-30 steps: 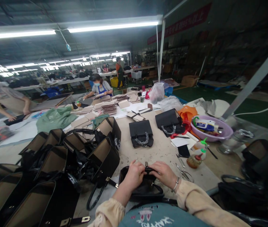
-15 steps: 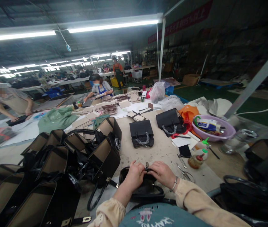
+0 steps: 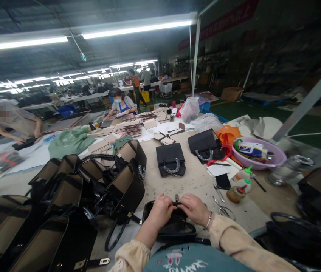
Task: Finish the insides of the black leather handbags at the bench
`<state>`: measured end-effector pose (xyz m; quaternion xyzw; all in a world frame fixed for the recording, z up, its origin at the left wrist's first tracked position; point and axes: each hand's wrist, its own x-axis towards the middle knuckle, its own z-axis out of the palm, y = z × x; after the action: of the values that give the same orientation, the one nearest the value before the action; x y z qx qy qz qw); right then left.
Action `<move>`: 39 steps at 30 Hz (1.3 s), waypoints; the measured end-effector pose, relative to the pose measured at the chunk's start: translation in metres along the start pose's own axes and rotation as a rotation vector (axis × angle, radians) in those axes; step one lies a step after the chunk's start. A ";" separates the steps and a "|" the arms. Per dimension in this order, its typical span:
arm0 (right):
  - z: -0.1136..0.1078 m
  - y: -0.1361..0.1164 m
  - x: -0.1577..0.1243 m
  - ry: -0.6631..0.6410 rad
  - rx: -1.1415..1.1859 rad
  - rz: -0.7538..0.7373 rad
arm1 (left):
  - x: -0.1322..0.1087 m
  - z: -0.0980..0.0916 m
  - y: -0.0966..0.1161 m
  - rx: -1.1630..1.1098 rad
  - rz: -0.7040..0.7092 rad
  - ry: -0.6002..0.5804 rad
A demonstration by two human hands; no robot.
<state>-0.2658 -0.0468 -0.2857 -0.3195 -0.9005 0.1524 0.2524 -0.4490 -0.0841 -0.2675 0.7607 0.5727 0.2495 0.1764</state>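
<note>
A black handbag (image 3: 174,235) lies open right in front of me, against my apron, its handle curving across the near side. My left hand (image 3: 161,212) pinches the bag's far upper edge, thumb and fingers pressed together. Close beside it, my right hand (image 3: 194,210) is closed on the same edge. A small metal fitting (image 3: 177,197) sticks up between the two hands. The bag's inside is dark and partly covered by my hands. To the left stands another open black bag (image 3: 124,189), with a strap and metal clasp reaching toward my left wrist.
Several unfinished black bags (image 3: 64,192) crowd the left side. Two closed bags, one in the middle (image 3: 170,156), lie farther off. To the right are scissors (image 3: 223,207), a glue bottle (image 3: 236,193), a phone (image 3: 223,181), a purple basin (image 3: 273,160) and a jar (image 3: 290,170). Co-workers sit beyond.
My hands keep the same grip on the bag edge, with barely any movement. The view has shifted slightly. In the background, a person in orange has turned and stepped left.
</note>
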 end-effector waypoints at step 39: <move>-0.008 0.005 0.005 -0.099 0.312 0.134 | 0.008 -0.001 0.016 0.087 -0.144 0.030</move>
<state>-0.2624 -0.0388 -0.2799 -0.3280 -0.8539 0.3225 0.2436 -0.4358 -0.0809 -0.2565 0.7208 0.6387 0.2223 0.1521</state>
